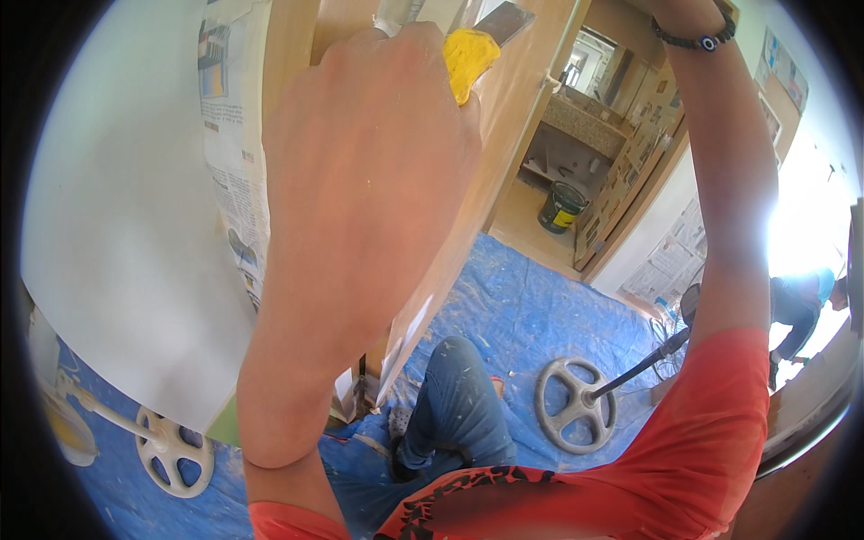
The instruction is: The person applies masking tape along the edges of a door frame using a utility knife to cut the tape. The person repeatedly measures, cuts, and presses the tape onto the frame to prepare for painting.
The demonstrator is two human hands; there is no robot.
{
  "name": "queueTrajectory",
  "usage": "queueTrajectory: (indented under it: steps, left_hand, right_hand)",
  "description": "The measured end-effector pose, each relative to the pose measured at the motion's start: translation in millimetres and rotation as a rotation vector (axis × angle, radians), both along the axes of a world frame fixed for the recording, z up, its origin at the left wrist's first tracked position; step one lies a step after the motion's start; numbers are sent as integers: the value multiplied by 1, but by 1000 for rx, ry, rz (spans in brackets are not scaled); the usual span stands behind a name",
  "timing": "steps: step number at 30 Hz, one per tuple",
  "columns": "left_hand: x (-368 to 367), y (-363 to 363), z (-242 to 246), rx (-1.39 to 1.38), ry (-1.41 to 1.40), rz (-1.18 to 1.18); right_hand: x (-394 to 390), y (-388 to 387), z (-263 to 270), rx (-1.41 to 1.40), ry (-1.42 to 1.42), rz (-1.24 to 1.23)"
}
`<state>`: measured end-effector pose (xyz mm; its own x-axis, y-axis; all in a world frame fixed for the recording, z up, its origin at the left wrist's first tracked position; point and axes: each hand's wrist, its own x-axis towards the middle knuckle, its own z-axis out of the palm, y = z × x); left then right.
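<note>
Close to the camera, my left hand (371,148) is raised with its back towards me and its fingers closed round a yellow-handled tool (470,62). The tool's flat metal blade (506,24) points up and right, beside a light wooden door or panel edge (499,101). Newspaper (233,135) covers the strip between the white wall (135,202) and the wood on the left. My right arm reaches up past the top right edge, a dark bead bracelet at its wrist; the right hand is out of view.
A blue tarpaulin (540,304) covers the floor. A pedestal fan's round base (576,405) stands at right, another (175,452) at lower left. Through the doorway is a dark bucket (563,206) with a yellow label. Another person (803,304) bends down at far right.
</note>
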<state>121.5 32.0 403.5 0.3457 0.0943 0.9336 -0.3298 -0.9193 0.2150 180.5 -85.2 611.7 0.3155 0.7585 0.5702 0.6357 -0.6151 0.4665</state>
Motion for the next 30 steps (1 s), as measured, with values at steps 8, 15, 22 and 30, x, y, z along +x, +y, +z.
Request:
queueTrajectory:
  steps: [8, 15, 22, 30]
  left_hand:
    - [-34, 1, 18, -92, 152, -223]
    - [-6, 2, 17, -65, 43, -158]
    - [3, 8, 8, -50, 12, -83]
    - [-5, 4, 16, -87, 79, -93]
  right_hand:
    - [5, -4, 7, -80, -7, 64]
    - [8, -2, 9, -99, -59, 34]
    - [17, -1, 9, -86, -43, 65]
    - [18, -1, 11, -93, -76, 28]
